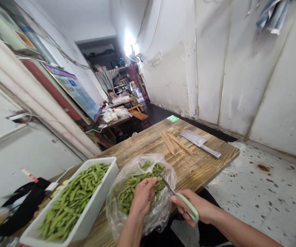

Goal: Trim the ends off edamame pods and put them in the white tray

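My right hand (pixel 189 206) grips a pair of scissors (pixel 189 206) with pale green handles. Their metal blades point up and left, close to the fingertips of my left hand (pixel 143 195). Thumb and fingers of that left hand are pinched together over a clear plastic bag (pixel 172 173); what they hold is too small to make out. Green edamame pods (pixel 127 192) fill the bag, which lies open on the wooden table. To its left, a white rectangular tub (pixel 96 195) holds many more pods (pixel 78 192).
A cleaver (pixel 194 138) and a loose pile of thin wooden skewers (pixel 175 142) lie on the wooden table (pixel 143 144). A green-edged code card (pixel 173 118) is at its far edge. Farther back, a person (pixel 111 95) is near another table with white bags (pixel 114 115).
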`<state>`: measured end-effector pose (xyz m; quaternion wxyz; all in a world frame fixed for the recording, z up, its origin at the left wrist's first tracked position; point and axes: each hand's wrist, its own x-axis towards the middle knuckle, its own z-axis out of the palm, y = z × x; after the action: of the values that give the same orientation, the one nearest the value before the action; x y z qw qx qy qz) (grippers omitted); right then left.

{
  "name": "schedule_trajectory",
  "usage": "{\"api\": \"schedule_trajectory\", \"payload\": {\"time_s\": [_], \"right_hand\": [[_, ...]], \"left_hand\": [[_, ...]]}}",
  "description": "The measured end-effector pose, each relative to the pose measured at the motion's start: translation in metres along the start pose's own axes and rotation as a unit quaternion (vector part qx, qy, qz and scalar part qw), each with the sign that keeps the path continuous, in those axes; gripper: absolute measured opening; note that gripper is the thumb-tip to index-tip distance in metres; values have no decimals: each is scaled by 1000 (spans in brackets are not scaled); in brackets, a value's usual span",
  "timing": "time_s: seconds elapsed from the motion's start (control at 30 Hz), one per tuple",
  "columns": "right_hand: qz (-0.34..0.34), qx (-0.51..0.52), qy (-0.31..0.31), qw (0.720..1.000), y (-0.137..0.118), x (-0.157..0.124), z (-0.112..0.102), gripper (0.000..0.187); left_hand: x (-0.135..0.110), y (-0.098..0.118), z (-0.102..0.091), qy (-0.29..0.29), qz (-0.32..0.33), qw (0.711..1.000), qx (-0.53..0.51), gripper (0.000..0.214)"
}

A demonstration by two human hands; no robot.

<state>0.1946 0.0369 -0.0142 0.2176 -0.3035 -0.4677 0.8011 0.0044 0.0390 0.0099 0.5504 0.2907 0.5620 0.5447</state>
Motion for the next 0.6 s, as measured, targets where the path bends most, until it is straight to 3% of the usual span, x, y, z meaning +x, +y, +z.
{"api": "schedule_trajectory", "payload": {"time_s": [0.2, 0.33, 0.6], "right_hand": [[-10, -32, -21, 999, 3, 5, 0, 47], [-18, -53, -41, 998, 11, 10, -2, 49], [-9, -81, -9, 997, 3, 5, 0, 47]], "left_hand": [[-1, -2, 0, 51, 46, 997, 17, 42], [-3, -5, -1, 52, 48, 997, 19, 45], [-12, -11, 5, 66, 49, 997, 14, 42]]}}
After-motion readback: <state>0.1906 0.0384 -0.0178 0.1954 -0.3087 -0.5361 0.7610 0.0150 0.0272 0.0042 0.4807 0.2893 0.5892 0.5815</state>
